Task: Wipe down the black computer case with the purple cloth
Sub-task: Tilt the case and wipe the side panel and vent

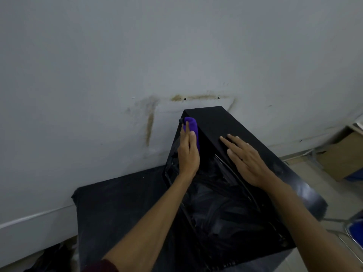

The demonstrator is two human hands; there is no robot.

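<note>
The black computer case (208, 122) stands on a black cloth-covered surface, its open side towards me showing dark cables. My left hand (187, 154) presses the purple cloth (193, 127) against the case's far upper left edge with straight fingers; its thumb is hidden behind the cloth. My right hand (247, 160) lies flat, fingers spread, on the sloping top panel of the case.
A stained grey wall (137, 75) stands right behind the case. The black covered surface (117, 209) stretches left of the case. A cardboard box (341, 154) sits on the floor at right, and a blue chair seat (355, 230) shows at the right edge.
</note>
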